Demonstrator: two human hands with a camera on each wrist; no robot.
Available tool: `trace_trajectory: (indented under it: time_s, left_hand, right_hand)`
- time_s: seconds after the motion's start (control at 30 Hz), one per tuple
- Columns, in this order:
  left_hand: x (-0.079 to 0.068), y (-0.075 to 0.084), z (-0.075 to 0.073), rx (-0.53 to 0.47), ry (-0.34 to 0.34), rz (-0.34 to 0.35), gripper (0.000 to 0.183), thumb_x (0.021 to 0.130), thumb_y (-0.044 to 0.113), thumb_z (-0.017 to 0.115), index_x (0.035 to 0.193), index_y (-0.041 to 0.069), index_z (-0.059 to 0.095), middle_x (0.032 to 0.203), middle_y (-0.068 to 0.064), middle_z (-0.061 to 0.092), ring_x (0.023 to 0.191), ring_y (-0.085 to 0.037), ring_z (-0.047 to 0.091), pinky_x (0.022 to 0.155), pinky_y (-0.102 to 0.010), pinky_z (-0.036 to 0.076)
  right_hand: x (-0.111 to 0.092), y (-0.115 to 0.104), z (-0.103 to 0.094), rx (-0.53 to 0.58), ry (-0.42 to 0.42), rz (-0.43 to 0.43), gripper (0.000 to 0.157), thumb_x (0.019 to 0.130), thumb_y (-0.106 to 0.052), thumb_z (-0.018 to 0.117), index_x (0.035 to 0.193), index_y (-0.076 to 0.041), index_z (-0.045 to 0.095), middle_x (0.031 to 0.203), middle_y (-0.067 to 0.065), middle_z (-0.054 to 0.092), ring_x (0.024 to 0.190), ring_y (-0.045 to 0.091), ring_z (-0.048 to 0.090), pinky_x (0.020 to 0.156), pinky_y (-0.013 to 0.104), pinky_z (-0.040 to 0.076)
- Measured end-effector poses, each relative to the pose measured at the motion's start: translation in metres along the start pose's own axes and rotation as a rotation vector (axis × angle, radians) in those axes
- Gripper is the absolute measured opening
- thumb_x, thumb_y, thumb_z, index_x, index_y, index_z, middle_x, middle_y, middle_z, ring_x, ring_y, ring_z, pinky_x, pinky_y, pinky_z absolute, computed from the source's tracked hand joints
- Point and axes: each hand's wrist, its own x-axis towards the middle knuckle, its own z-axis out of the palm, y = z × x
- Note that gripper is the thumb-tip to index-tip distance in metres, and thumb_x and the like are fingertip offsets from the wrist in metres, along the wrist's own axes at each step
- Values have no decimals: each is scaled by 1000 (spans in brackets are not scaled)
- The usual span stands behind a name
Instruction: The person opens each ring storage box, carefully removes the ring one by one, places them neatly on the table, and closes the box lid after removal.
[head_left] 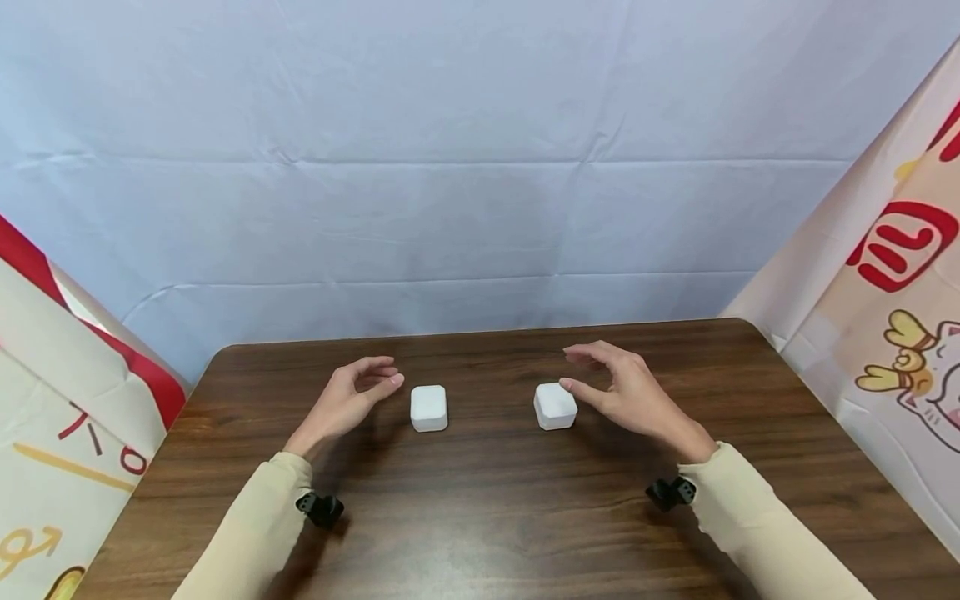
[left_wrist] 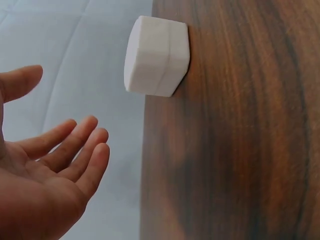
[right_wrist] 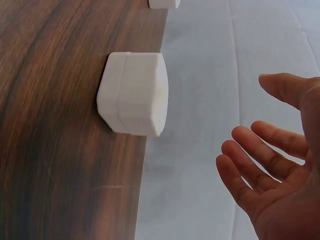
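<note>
Two small white boxes with rounded corners rest on the brown wooden table (head_left: 465, 517). My left hand (head_left: 351, 398) hovers just left of the left white box (head_left: 429, 408), its fingers loosely bent and holding nothing. Beside the right white box (head_left: 556, 407) is my right hand (head_left: 628, 390), with the thumb tip overlapping the box's edge in the head view. In the right wrist view a gap shows between that hand (right_wrist: 280, 165) and the box (right_wrist: 132, 94). A seam runs around the side of the left box (left_wrist: 157, 57) in the left wrist view.
A pale blue-white cloth (head_left: 465, 167) hangs behind the table's far edge. Printed cloths with red and yellow drawings hang at the left (head_left: 67, 433) and right (head_left: 892, 333). A small black wrist camera (head_left: 321, 509) sits under the left sleeve, another camera (head_left: 671, 493) under the right.
</note>
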Motion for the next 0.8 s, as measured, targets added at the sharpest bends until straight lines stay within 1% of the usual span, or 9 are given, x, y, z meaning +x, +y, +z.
trace_trajectory:
  time_s: [0.13,0.23,0.37,0.57,0.67,0.8]
  left_hand:
    - [-1,-3,2,-63,-11,-12,56,96,30,74,140,2,55,131,-20,62,119,-33,61,101,-47,47]
    - [-2,-5,4,-75,-20,0,58,93,26,77,140,1,55,132,-24,60,119,-35,60,103,-48,46]
    - [-3,-9,7,-56,-30,19,61,90,24,80,140,-1,55,132,-24,60,120,-38,58,104,-50,45]
    - [-3,-14,11,-34,-40,18,66,88,22,82,140,-6,54,129,-24,62,117,-38,59,103,-51,45]
    - [-3,-17,12,-18,-44,37,65,88,20,82,139,-7,54,128,-24,63,115,-38,60,102,-52,45]
    - [-3,-17,15,-3,-62,50,66,86,21,84,137,-8,55,129,-23,63,116,-37,60,103,-52,45]
  right_hand:
    - [2,-4,7,32,-2,-7,40,90,-25,80,126,-10,69,119,5,68,103,28,65,85,49,52]
    - [2,-6,13,58,-10,-6,40,89,-23,81,125,-10,69,118,5,68,102,30,66,86,50,53]
    - [1,-10,21,87,-24,0,39,90,-22,81,125,-11,68,117,1,67,101,29,66,85,50,54]
    - [4,-15,34,167,-39,-3,38,89,-24,81,123,-11,69,113,-2,67,101,28,67,87,50,54]
    - [7,-18,40,206,-38,-1,37,88,-23,83,120,-12,69,110,-3,68,100,27,67,88,45,54]
    - [10,-22,48,242,-39,-2,35,87,-23,83,117,-12,70,107,-3,68,97,18,67,88,40,55]
